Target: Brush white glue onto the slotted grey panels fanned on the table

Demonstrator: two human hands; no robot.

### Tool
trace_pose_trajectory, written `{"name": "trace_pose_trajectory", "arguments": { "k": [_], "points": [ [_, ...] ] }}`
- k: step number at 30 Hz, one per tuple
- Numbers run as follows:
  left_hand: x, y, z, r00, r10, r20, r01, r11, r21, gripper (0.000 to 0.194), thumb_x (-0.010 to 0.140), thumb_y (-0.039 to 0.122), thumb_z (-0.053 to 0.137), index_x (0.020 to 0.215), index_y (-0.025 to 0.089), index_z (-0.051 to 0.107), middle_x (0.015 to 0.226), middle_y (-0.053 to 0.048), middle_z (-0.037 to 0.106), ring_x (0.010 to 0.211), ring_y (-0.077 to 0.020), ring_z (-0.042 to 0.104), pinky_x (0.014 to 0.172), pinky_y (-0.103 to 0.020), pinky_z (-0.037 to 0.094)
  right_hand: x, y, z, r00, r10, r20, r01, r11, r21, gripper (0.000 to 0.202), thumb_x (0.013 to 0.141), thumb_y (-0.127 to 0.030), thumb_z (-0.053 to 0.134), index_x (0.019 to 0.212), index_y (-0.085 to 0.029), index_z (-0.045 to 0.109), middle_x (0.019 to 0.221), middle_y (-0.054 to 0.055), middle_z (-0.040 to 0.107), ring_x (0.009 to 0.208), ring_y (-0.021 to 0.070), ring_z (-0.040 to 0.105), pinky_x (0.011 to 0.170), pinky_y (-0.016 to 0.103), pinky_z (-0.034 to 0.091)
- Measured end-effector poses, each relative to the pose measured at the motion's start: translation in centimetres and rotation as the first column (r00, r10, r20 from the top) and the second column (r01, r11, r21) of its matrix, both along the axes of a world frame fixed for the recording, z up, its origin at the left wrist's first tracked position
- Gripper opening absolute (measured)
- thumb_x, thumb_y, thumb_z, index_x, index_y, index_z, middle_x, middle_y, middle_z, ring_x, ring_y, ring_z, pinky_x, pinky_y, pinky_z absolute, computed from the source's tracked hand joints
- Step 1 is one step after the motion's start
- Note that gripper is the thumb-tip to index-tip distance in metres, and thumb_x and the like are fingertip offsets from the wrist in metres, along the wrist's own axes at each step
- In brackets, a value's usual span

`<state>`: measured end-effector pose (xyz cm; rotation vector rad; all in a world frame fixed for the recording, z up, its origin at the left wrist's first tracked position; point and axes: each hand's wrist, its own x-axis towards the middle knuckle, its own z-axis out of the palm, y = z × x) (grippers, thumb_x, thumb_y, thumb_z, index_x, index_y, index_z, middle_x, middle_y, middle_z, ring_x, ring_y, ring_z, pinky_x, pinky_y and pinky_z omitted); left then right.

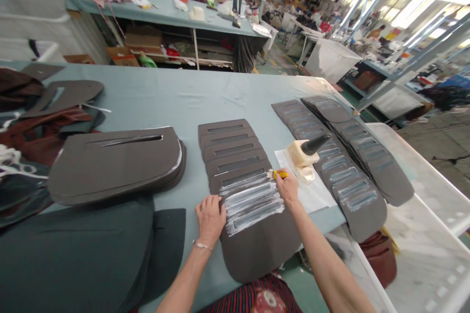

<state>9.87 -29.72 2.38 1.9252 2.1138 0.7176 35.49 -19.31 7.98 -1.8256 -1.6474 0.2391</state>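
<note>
Before me lies a row of overlapping dark grey rounded panels (262,249), each with a long slot. White glue (253,198) is smeared in streaks around the nearer slots. My right hand (288,188) grips a small brush (281,174) with a yellow handle, its bristles at the right end of a slot. Against the panels' left edge rests my left hand (211,220), fingers slightly bent and apart, holding nothing. A cream glue container (301,156) with a black nozzle or handle stands on white paper (321,200), just right of the brush.
Further right lie more overlapped panels (367,210) with glue-marked slots. A stack of slotted panels (117,166) sits at left, above dark green pieces (73,254). Red-brown fabric (47,132) lies at the far left. White bins (422,254) stand beyond the table's right edge.
</note>
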Motion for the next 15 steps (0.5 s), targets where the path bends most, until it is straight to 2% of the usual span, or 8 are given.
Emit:
{"name": "trace_pose_trajectory", "arguments": {
  "k": [1, 3, 6, 8, 10, 12, 13, 15],
  "points": [
    [0.0, 0.3, 0.1, 1.0, 0.019, 0.004, -0.019, 1.0, 0.001, 0.018, 0.083, 0.024, 0.047, 0.097, 0.021, 0.059, 0.1, -0.008, 0.061, 0.102, -0.0245, 0.05, 0.09, -0.041, 0.034, -1.2, -0.2, 0.2, 0.999, 0.026, -0.02, -0.026, 1.0, 0.014, 0.023, 0.083, -0.036, 0.047, 0.078, -0.02, 0.063, 0.069, 0.003, 0.063, 0.065, 0.0177, 0.056, 0.066, 0.028, 0.042],
    [-0.1, 1.0, 0.2, 0.999, 0.046, 0.009, -0.046, 0.999, 0.017, 0.02, 0.083, 0.026, 0.048, 0.099, 0.02, 0.058, 0.101, -0.009, 0.061, 0.102, -0.025, 0.051, 0.089, -0.041, 0.034, -5.2, -1.2, 0.3, 0.98, 0.163, -0.11, -0.161, 0.986, 0.033, 0.021, 0.084, -0.034, 0.047, 0.082, -0.02, 0.063, 0.074, 0.003, 0.064, 0.068, 0.0165, 0.057, 0.067, 0.026, 0.043],
    [-0.2, 1.7, 0.2, 0.999, 0.034, -0.01, -0.033, 0.999, 0.039, 0.021, 0.084, 0.027, 0.048, 0.1, 0.02, 0.058, 0.106, -0.01, 0.061, 0.103, -0.0254, 0.051, 0.09, -0.042, 0.033, -11.4, -2.8, -0.2, 0.884, 0.424, -0.199, -0.426, 0.904, 0.033, 0.017, 0.085, -0.03, 0.05, 0.086, -0.022, 0.064, 0.082, 0.003, 0.066, 0.075, 0.0156, 0.06, 0.072, 0.025, 0.045],
    [-0.3, 1.8, 0.0, 0.999, 0.014, -0.031, -0.012, 0.999, 0.038, 0.02, 0.084, 0.028, 0.047, 0.099, 0.02, 0.058, 0.106, -0.009, 0.061, 0.103, -0.0256, 0.051, 0.09, -0.042, 0.032, -12.4, -2.8, -0.8, 0.861, 0.465, -0.206, -0.476, 0.879, -0.006, 0.015, 0.084, -0.03, 0.051, 0.087, -0.023, 0.064, 0.082, 0.002, 0.067, 0.075, 0.0156, 0.061, 0.073, 0.025, 0.045],
    [-0.4, 1.7, -0.2, 0.999, 0.011, -0.037, -0.01, 0.999, 0.038, 0.02, 0.085, 0.029, 0.046, 0.099, 0.021, 0.059, 0.106, -0.009, 0.061, 0.104, -0.0262, 0.05, 0.091, -0.042, 0.032, -10.2, -1.8, -1.3, 0.919, 0.349, -0.186, -0.364, 0.93, -0.054, 0.015, 0.083, -0.033, 0.052, 0.085, -0.025, 0.065, 0.075, 0.0, 0.067, 0.068, 0.0159, 0.061, 0.068, 0.025, 0.045],
    [-0.4, 1.7, -0.4, 0.999, 0.019, -0.032, -0.018, 0.999, 0.041, 0.021, 0.085, 0.03, 0.046, 0.099, 0.021, 0.059, 0.106, -0.009, 0.061, 0.106, -0.0267, 0.05, 0.091, -0.042, 0.031, -6.0, -0.2, -1.6, 0.977, 0.152, -0.15, -0.165, 0.983, -0.077, 0.018, 0.082, -0.036, 0.052, 0.083, -0.024, 0.066, 0.066, 0.0, 0.065, 0.058, 0.0162, 0.058, 0.06, 0.026, 0.043],
    [-0.4, 1.7, -0.5, 0.999, 0.023, -0.029, -0.022, 0.999, 0.041, 0.021, 0.085, 0.03, 0.046, 0.099, 0.021, 0.059, 0.106, -0.009, 0.061, 0.106, -0.0268, 0.049, 0.091, -0.042, 0.031, -3.9, 0.5, -1.7, 0.988, 0.074, -0.137, -0.084, 0.994, -0.073, 0.02, 0.081, -0.038, 0.052, 0.082, -0.023, 0.066, 0.063, 0.0, 0.064, 0.056, 0.0164, 0.057, 0.058, 0.026, 0.042],
    [-0.5, 1.7, -0.7, 0.999, 0.026, -0.028, -0.025, 0.999, 0.039, 0.021, 0.085, 0.029, 0.046, 0.099, 0.02, 0.059, 0.106, -0.009, 0.061, 0.106, -0.027, 0.049, 0.091, -0.042, 0.032, -0.6, 1.6, -1.5, 0.989, 0.0, -0.148, -0.014, 0.996, -0.091, 0.023, 0.08, -0.04, 0.052, 0.082, -0.021, 0.066, 0.056, -0.001, 0.06, 0.051, 0.0163, 0.054, 0.054, 0.026, 0.04]
  ]
}}
